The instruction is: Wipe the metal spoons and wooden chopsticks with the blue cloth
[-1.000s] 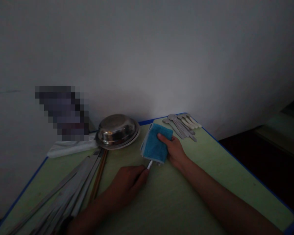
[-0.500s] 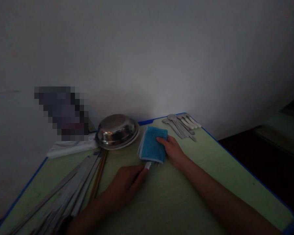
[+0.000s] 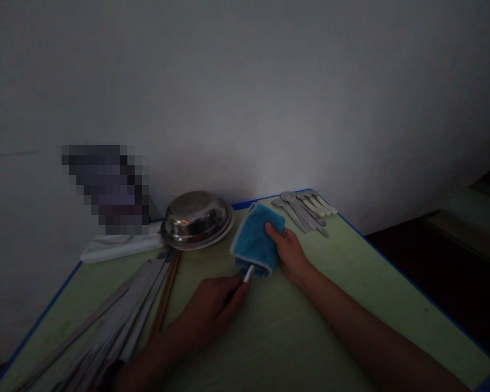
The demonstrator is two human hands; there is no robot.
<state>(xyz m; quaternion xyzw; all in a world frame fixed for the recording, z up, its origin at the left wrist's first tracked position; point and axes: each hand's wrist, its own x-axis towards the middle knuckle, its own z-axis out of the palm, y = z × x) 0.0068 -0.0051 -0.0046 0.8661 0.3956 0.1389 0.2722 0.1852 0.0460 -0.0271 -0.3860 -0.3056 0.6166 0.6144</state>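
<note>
Two hands on one job: left hand point(image 3: 224, 296) pinches the pale handle of a utensil point(image 3: 249, 274); right hand point(image 3: 293, 251) clamps a folded blue cloth point(image 3: 256, 235) between thumb and fingers. Utensil is mid-bench, between the hands, far end hidden in the cloth, so type unclear.

Handling, my read: utensil light, thin, stiff, maybe slick; not fragile. Best hold is the exposed handle. Cloth soft and floppy; grip it through the folds.

Edges: bench point(image 3: 367, 267) meets the wall point(image 3: 269, 98) behind, drops off right. Upturned metal bowl point(image 3: 196, 218) just left of the cloth, spoons point(image 3: 304, 212) near its right. Long flat strips point(image 3: 120, 310) and brown sticks point(image 3: 165, 294) crowd the left forearm. Most room: between the forearms and out right.
</note>
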